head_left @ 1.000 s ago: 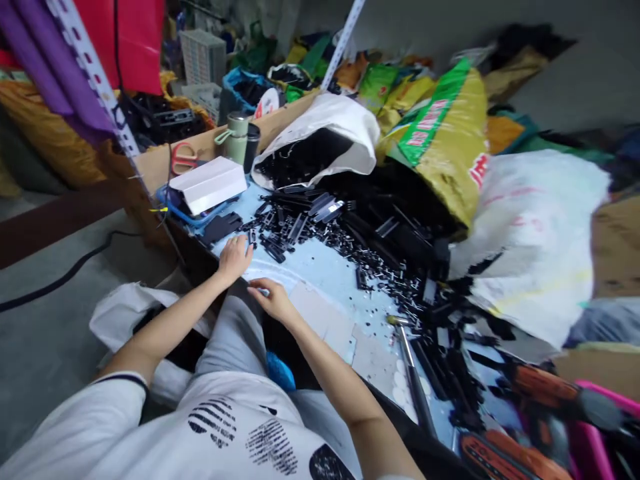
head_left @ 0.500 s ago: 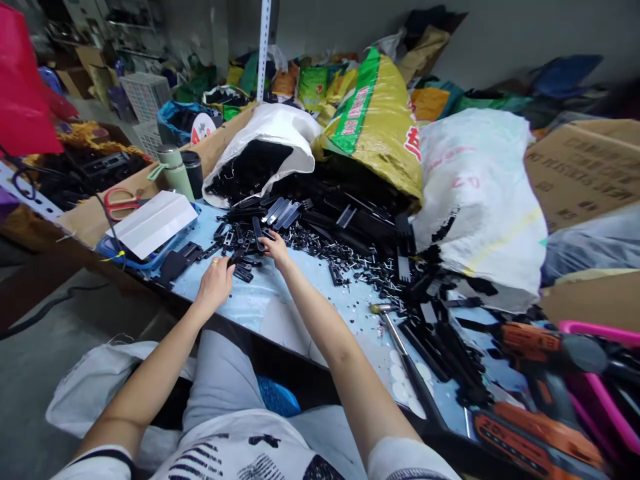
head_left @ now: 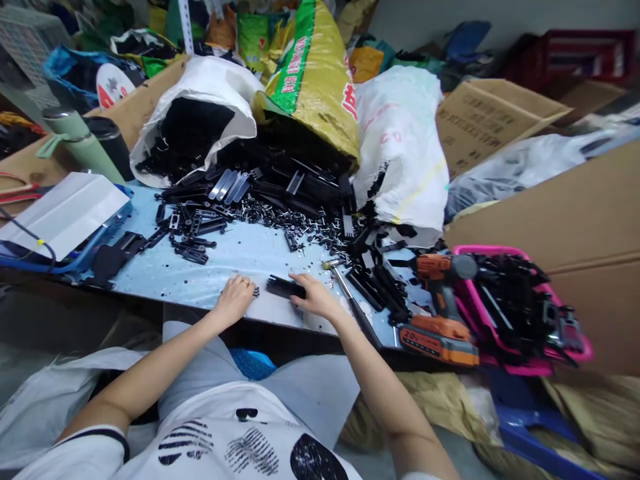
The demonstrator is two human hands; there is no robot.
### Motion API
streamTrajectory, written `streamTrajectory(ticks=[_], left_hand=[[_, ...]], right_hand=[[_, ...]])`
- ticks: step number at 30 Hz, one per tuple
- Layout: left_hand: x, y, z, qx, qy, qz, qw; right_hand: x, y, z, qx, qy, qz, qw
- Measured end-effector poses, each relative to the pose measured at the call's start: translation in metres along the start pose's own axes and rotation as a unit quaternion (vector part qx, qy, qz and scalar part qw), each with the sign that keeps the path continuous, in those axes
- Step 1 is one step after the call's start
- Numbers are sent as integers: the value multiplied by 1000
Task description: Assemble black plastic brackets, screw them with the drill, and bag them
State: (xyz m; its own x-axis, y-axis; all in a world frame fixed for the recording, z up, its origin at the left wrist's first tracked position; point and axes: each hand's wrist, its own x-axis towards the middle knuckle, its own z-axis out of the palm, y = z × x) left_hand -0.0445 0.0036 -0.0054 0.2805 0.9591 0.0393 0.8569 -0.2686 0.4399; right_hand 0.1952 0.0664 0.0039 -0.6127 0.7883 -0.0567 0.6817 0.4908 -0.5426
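My right hand is closed on the right end of a flat black plastic part, which lies low over the front of the blue table. To its left, my left hand rests near the table's front edge with its fingers bent. A small dark piece shows at its fingertips, too small to make out. Beyond my hands lie loose black parts and many small pins.
A hammer, an orange drill and a pink basket of black parts are at the right. Open sacks line the back. A blue tray and a green bottle stand left.
Both hands have moved from the loose black parts toward the front edge and to the right. My right hand now has a black part. The camera view has turned right.
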Motion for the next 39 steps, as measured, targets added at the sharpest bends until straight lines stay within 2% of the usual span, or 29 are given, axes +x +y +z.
streamTrajectory(ticks=[3,6,8,9,11,13,16,18,21,23,25,28,32,35,39], left_hand=[[-6,-5,2,40,12,20,999],[-13,-14,0,20,25,16,999],[-19,-21,-3,-37,51,-2,998],[-22,-23,-5,-75,70,-17,995],[-26,-24,-8,-169,107,-58,978],[-26,-20,-9,-289,128,-105,943],[-22,-4,-8,-453,115,-158,870],[-17,8,-5,-494,98,-158,849],[-10,23,-1,-497,96,-138,851],[-8,30,-1,-482,110,-127,860],[-7,34,-4,-436,132,-100,884],[-9,37,-10,-344,148,-51,926],[-13,43,-11,-274,144,-37,950],[-14,53,-5,-263,198,-43,943],[-9,68,2,-261,297,-37,918]], right_hand=[[7,-15,14,4,49,-32,998],[9,-27,14,130,133,-69,980],[-4,-25,7,195,186,-61,961],[-13,-20,3,202,187,-52,960],[-32,-10,-1,157,137,-33,977],[-41,-5,2,65,74,-13,995],[-31,-13,17,-14,37,-2,999],[-14,-24,28,38,56,2,998],[4,-39,34,204,95,8,974],[6,-45,33,301,77,11,950],[3,-46,29,358,49,20,932],[-4,-43,22,353,55,-1,934],[-8,-41,13,280,88,-74,953],[-10,-48,16,278,128,-76,949],[-12,-64,26,285,194,-68,936]])
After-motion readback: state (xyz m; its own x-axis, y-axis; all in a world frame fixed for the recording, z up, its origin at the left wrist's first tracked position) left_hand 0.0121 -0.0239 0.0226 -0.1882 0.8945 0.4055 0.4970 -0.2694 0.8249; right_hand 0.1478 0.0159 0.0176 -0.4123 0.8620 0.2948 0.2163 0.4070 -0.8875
